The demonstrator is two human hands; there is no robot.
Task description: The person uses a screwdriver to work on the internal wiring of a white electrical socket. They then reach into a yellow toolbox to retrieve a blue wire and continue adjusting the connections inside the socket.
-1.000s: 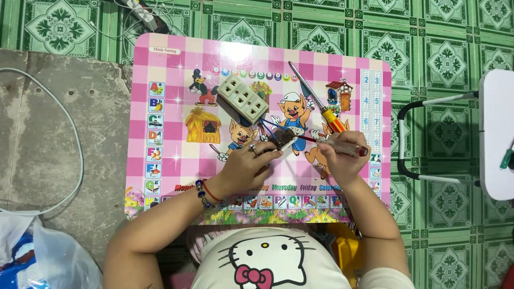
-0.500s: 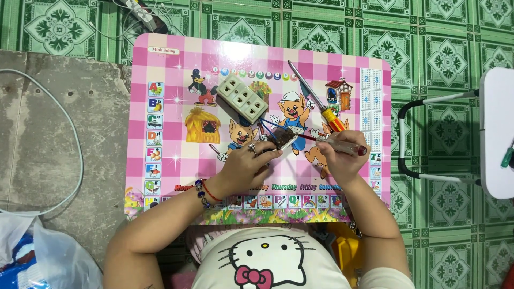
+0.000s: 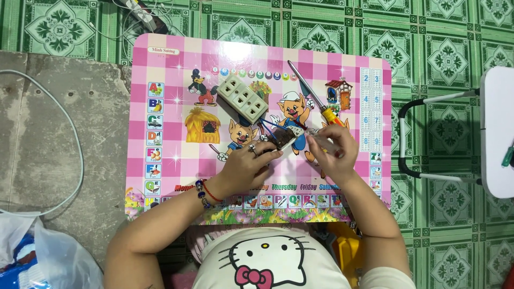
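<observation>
Item: small dark wired part (image 3: 285, 137), held over the middle of the pink lap table (image 3: 160, 64). Left hand (image 3: 247, 166) clasps it; right hand (image 3: 332, 152) pinches a slim tool, probably a tester pen, at its right edge. Wires still loose, work looks unfinished. Beige socket block (image 3: 242, 98) lies above the part; screwdriver (image 3: 316, 101) upper right. Table stands on green tiled floor (image 3: 439, 32).

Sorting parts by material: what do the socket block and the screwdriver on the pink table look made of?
The socket block looks like matte cream moulded plastic, uniform with crisp moulded holes. The screwdriver seems to have a grey metal shaft with a dull sheen and a glossy yellow-orange handle, probably plastic.
</observation>
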